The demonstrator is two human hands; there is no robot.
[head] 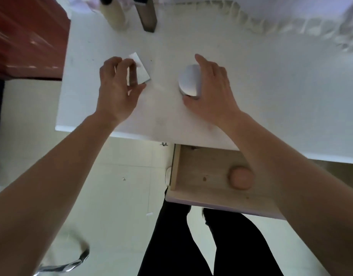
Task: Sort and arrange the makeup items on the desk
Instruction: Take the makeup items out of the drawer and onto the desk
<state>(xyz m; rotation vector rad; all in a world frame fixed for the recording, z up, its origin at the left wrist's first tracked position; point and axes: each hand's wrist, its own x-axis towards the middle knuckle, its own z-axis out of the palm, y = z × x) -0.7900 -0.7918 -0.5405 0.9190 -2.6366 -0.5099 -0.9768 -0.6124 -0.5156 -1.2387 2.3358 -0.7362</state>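
White tabletop over a pale tiled floor, a red-brown cabinet off its left edge, and frilled white cloth draped along the far right corner. Both hands are down on the work.

The left hand is at the left side of the tabletop, roughly midway between near and far edges. Its fingers curl over a small square case, white with a silvery side, and the thumb closes in from the near side: a pinch grip. The case looks tipped up on one edge, though blur makes that hard to judge.

The right hand is further toward the middle, just beside it. Its fingers arch over the far side of a round case, white on top with a grey rim, and the thumb presses the near side, so the hand wraps it firmly. The case sits flat on the tabletop, clearly apart from the square one.

Along the far edge, near the left corner, a cream bottle and a dark bottle stand upright side by side.

Below the near edge a wooden drawer hangs open under the right forearm. Inside it lies a peach sponge, partly hidden by that arm.
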